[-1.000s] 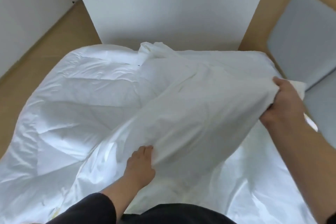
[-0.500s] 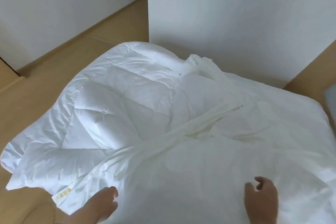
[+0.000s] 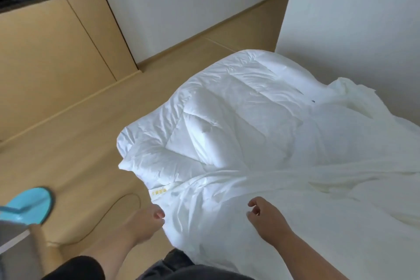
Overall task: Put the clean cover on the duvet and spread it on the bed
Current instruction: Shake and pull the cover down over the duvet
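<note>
The white quilted duvet (image 3: 227,120) lies rumpled on the bed, and its left corner hangs over the bed's edge. The thin white cover (image 3: 318,200) is draped loosely over its near and right part, bunching up at the far right. A small yellow label (image 3: 159,192) shows at the near-left edge. My left hand (image 3: 147,220) is at that near-left edge, fingers loosely curled, with no fabric seen between them. Over the cover hovers my right hand (image 3: 266,218), fingers half curled and holding nothing.
Wooden floor (image 3: 79,143) runs along the bed's left side. On it lie a blue slipper (image 3: 29,204) and a thin cable (image 3: 109,220). A grey object (image 3: 13,254) stands at the bottom left. A white panel (image 3: 352,18) rises behind the bed.
My right hand let go of the lifted cover, which dropped flat onto the duvet. Both hands came down to the near edge, and my view swung left toward the bed's left side.
</note>
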The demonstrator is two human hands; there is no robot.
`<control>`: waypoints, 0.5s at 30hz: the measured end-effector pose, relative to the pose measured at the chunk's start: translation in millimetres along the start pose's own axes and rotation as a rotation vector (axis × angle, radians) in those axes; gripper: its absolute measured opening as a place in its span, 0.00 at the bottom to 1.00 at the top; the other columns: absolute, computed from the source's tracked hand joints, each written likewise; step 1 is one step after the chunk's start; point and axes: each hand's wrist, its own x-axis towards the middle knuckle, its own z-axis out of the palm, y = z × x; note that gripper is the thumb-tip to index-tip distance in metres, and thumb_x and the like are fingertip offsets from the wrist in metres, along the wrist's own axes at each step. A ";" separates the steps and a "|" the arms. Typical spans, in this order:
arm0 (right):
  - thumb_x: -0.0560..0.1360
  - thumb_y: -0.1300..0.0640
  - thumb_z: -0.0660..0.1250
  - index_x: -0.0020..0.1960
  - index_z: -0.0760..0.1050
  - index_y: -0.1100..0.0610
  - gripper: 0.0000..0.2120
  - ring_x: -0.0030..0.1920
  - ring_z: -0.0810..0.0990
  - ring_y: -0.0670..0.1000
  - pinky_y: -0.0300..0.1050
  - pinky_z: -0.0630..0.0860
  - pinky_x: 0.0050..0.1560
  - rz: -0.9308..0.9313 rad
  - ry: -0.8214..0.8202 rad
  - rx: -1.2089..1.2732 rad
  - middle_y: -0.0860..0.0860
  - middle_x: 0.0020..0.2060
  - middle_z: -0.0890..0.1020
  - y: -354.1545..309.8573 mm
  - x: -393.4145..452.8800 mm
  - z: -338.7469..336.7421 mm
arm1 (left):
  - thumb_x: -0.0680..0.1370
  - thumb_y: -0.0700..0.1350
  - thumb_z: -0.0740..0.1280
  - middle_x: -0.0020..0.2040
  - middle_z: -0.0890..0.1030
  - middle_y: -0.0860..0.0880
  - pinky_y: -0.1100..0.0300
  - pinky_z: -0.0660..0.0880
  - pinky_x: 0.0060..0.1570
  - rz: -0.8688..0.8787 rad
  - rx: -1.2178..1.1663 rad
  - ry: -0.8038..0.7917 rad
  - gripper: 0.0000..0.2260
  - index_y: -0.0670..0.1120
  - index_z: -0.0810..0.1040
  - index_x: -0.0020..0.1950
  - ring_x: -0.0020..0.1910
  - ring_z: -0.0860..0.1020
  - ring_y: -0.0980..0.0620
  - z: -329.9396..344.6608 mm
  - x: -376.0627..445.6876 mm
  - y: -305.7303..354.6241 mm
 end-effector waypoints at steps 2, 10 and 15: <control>0.79 0.52 0.65 0.56 0.73 0.47 0.06 0.43 0.78 0.43 0.37 0.72 0.42 -0.030 -0.063 -0.038 0.45 0.44 0.79 -16.4 4.2 24.2 | 0.74 0.50 0.63 0.49 0.83 0.52 0.58 0.79 0.44 -0.071 -0.059 0.024 0.06 0.54 0.79 0.49 0.46 0.81 0.51 -8.3 -16.7 -44.9; 0.78 0.52 0.65 0.56 0.74 0.49 0.07 0.40 0.78 0.44 0.37 0.72 0.39 -0.002 -0.196 -0.190 0.45 0.43 0.80 -87.4 38.4 127.7 | 0.77 0.54 0.65 0.48 0.83 0.58 0.62 0.77 0.47 -0.152 -0.147 0.012 0.06 0.57 0.78 0.52 0.48 0.81 0.60 -45.1 -20.8 -179.3; 0.78 0.53 0.65 0.60 0.75 0.52 0.12 0.50 0.77 0.48 0.39 0.70 0.45 0.115 -0.257 -0.251 0.47 0.52 0.77 -144.6 79.5 214.7 | 0.79 0.51 0.65 0.47 0.83 0.58 0.63 0.77 0.45 -0.132 -0.129 -0.010 0.04 0.57 0.77 0.52 0.46 0.81 0.61 -96.9 6.8 -261.2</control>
